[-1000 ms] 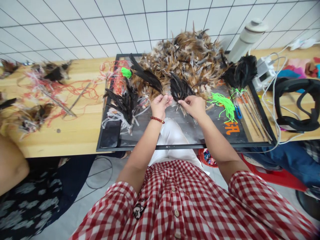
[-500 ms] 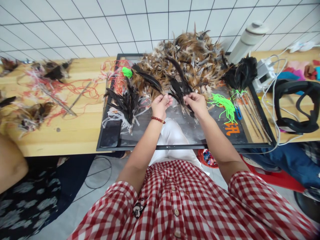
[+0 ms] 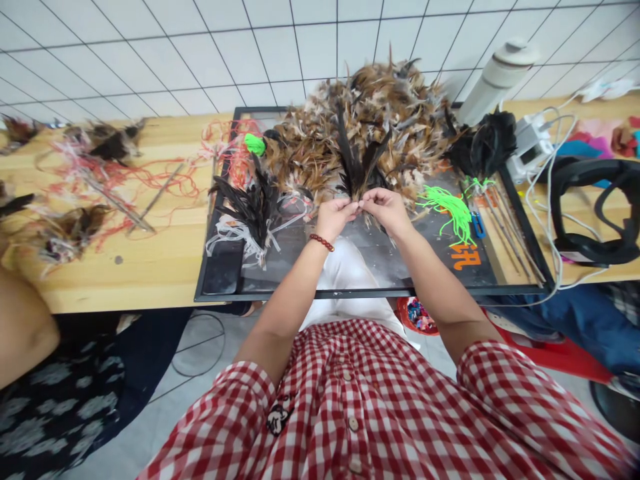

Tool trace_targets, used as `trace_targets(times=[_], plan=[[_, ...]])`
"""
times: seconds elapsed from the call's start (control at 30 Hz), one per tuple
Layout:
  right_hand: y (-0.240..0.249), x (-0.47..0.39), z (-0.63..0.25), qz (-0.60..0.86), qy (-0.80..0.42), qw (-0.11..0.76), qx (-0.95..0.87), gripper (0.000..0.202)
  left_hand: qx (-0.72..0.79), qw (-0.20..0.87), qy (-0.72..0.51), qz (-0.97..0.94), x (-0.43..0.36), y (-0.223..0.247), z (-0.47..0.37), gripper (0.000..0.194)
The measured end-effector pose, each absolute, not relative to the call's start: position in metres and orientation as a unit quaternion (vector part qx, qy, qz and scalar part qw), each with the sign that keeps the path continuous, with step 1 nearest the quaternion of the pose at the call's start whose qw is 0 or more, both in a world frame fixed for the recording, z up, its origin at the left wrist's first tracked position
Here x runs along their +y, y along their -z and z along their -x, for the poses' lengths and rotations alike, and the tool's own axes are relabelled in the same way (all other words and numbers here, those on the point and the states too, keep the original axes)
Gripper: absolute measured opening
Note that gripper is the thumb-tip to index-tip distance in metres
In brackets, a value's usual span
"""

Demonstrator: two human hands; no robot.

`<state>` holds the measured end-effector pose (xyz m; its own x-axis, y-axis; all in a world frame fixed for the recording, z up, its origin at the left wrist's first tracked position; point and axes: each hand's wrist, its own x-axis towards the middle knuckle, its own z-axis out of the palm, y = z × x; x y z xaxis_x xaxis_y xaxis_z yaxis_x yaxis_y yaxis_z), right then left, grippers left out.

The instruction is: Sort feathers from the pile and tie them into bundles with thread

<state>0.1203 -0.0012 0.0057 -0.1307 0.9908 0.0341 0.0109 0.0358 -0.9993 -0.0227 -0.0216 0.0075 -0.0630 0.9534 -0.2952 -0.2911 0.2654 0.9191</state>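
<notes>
My left hand (image 3: 336, 217) and my right hand (image 3: 387, 208) meet over the middle of the dark glossy tray (image 3: 300, 260). Between their pinched fingertips are the quill ends of black feathers (image 3: 357, 163), whose tips point away from me and fan out. Both hands are closed on these feathers. Behind them rises a big heap of brown and tan feathers (image 3: 310, 140). On the tray to the left lies a bunch of black feathers (image 3: 253, 207) with pale strips at its base. Bright green strings (image 3: 450, 207) lie right of my right hand.
A white bottle (image 3: 495, 80) stands at the back right. Near it, a black feather bundle (image 3: 485, 147) is tied to thin sticks (image 3: 510, 230). Black headgear (image 3: 595, 213) and white cables lie further right. Red strings (image 3: 165, 177) spread at left, where another person's arm (image 3: 25, 320) shows.
My left hand has moved right with a black feather and now touches my right hand. That feather, which slanted to the left, now stands with the others in one bunch.
</notes>
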Motion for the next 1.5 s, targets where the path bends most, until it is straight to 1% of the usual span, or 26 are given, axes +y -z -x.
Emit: trace_targets(times=[0.1,0.17,0.23,0.3,0.4,0.47,0.53,0.6,0.7,0.77,0.83,0.87,0.93,0.97,1.03,1.1,1.13,1.2,1.4,1.5], plan=[[-0.004,0.001,-0.124,0.461,-0.500,0.484,-0.551,0.025,0.496,0.629,-0.489,-0.346,-0.023,-0.009,0.024,0.017],[-0.004,0.003,-0.127,0.464,-0.455,0.479,-0.590,0.019,0.492,0.634,-0.474,-0.362,-0.024,-0.010,0.025,0.019],[-0.005,0.002,-0.129,0.462,-0.394,0.460,-0.648,0.011,0.500,0.631,-0.472,-0.359,-0.024,-0.010,0.024,0.022],[-0.008,-0.001,-0.129,0.460,-0.339,0.429,-0.700,0.013,0.508,0.625,-0.491,-0.331,-0.023,-0.008,0.024,0.024],[-0.013,-0.009,-0.128,0.499,-0.241,0.346,-0.757,0.022,0.514,0.596,-0.555,-0.269,-0.017,-0.005,0.030,0.016],[-0.017,-0.014,-0.128,0.546,-0.175,0.260,-0.777,0.027,0.526,0.557,-0.603,-0.223,-0.010,-0.003,0.038,0.012],[-0.020,-0.017,-0.128,0.583,-0.135,0.176,-0.782,0.033,0.541,0.508,-0.645,-0.180,-0.004,-0.001,0.047,0.012],[-0.023,-0.019,-0.128,0.601,-0.126,0.121,-0.780,0.029,0.539,0.471,-0.682,-0.152,0.001,-0.001,0.054,0.013],[-0.023,-0.017,-0.129,0.609,-0.133,0.096,-0.776,0.021,0.510,0.457,-0.711,-0.160,0.000,-0.004,0.055,0.015],[-0.022,-0.015,-0.130,0.614,-0.151,0.128,-0.764,0.019,0.483,0.475,-0.712,-0.188,-0.004,-0.007,0.051,0.017],[-0.020,-0.010,-0.130,0.614,-0.214,0.218,-0.728,0.012,0.469,0.493,-0.702,-0.212,-0.008,-0.009,0.047,0.017],[-0.019,-0.008,-0.130,0.608,-0.276,0.277,-0.691,0.008,0.467,0.499,-0.695,-0.221,-0.010,-0.009,0.045,0.017],[-0.019,-0.002,-0.130,0.563,-0.449,0.383,-0.579,0.004,0.471,0.505,-0.685,-0.231,-0.011,-0.010,0.043,0.018],[-0.020,0.000,-0.131,0.524,-0.539,0.417,-0.511,0.011,0.474,0.507,-0.682,-0.233,-0.011,-0.009,0.043,0.019],[-0.022,0.003,-0.134,0.441,-0.674,0.443,-0.394,0.030,0.477,0.511,-0.676,-0.233,-0.011,-0.009,0.043,0.020],[-0.025,0.004,-0.136,0.390,-0.736,0.439,-0.338,0.045,0.479,0.518,-0.669,-0.234,-0.011,-0.010,0.042,0.020],[-0.026,0.004,-0.136,0.383,-0.744,0.435,-0.331,0.049,0.480,0.524,-0.663,-0.235,-0.012,-0.010,0.042,0.020],[-0.025,0.002,-0.135,0.395,-0.730,0.437,-0.347,0.047,0.484,0.541,-0.644,-0.242,-0.014,-0.012,0.040,0.020],[-0.018,-0.002,-0.124,0.470,-0.590,0.485,-0.443,0.034,0.504,0.623,-0.529,-0.280,-0.023,-0.017,0.029,0.016],[-0.017,-0.003,-0.120,0.481,-0.562,0.485,-0.466,0.026,0.504,0.644,-0.509,-0.268,-0.025,-0.018,0.026,0.015]])
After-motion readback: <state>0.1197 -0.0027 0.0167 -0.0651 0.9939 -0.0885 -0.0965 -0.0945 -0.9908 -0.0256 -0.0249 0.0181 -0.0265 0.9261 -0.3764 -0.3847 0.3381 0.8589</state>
